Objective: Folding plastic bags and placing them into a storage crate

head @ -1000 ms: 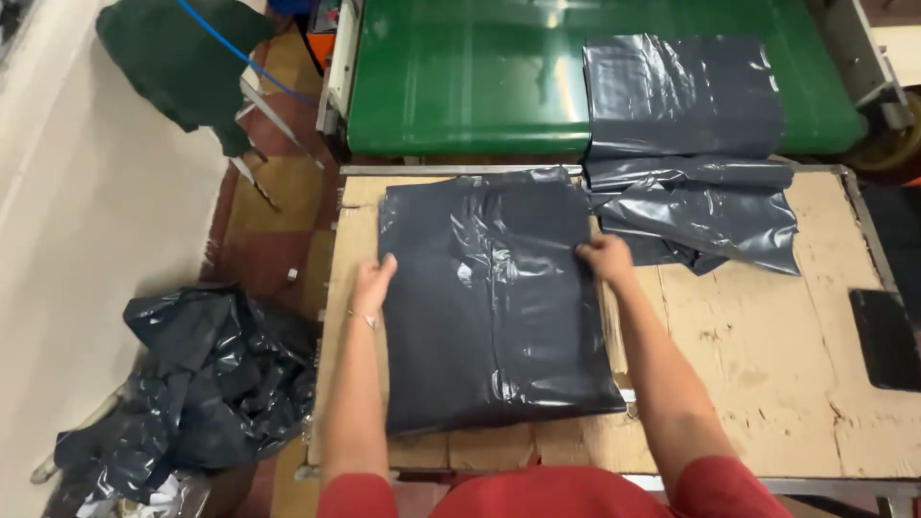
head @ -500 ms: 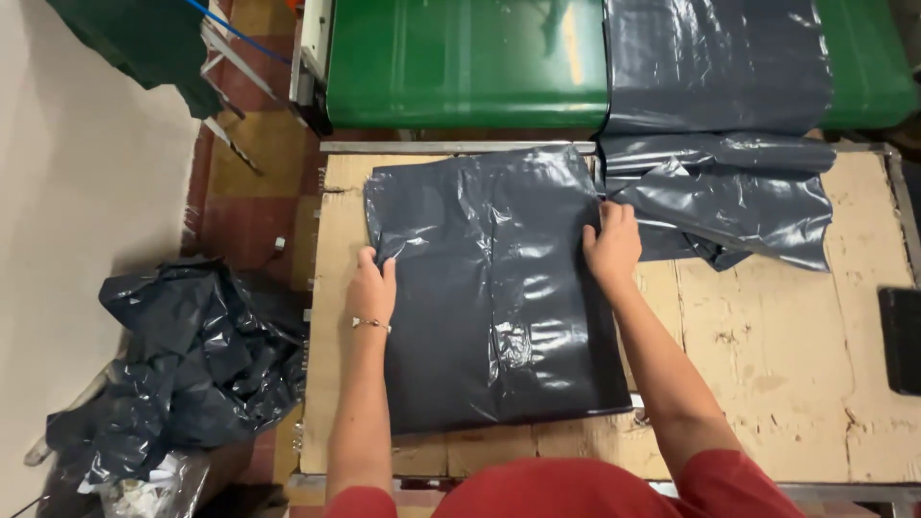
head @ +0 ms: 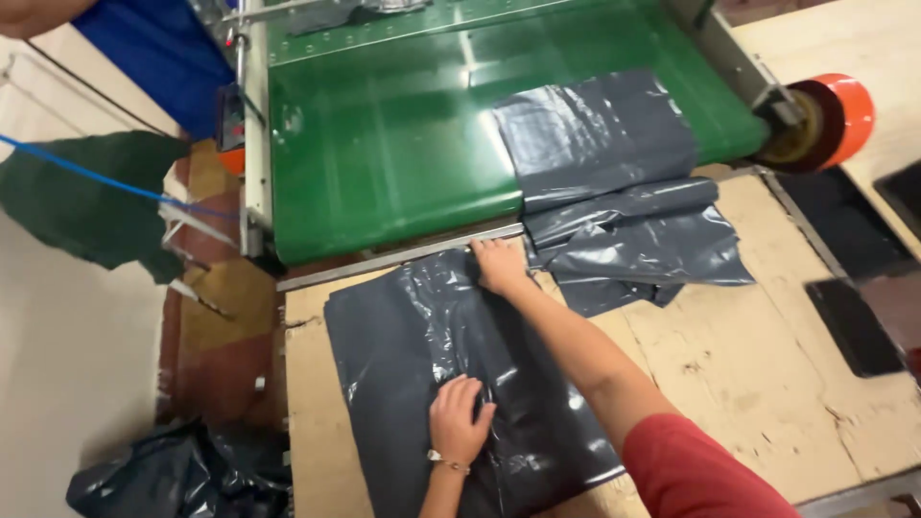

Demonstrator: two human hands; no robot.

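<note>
Your left hand [head: 459, 420] lies flat, fingers spread, on the grey bag [head: 460, 384] on the table [head: 748, 384]. Your right hand [head: 499, 266] presses open-palmed on its far edge, near the green belt [head: 384, 125].

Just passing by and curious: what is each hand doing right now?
Left hand: open, pressed flat on the dark grey plastic bag.
Right hand: on the bag's far edge; whether it pinches cannot be told.

A green conveyor belt [head: 384, 144], an orange tape roll [head: 835, 110] — crumpled black bags [head: 182, 475] on the floor.
</note>
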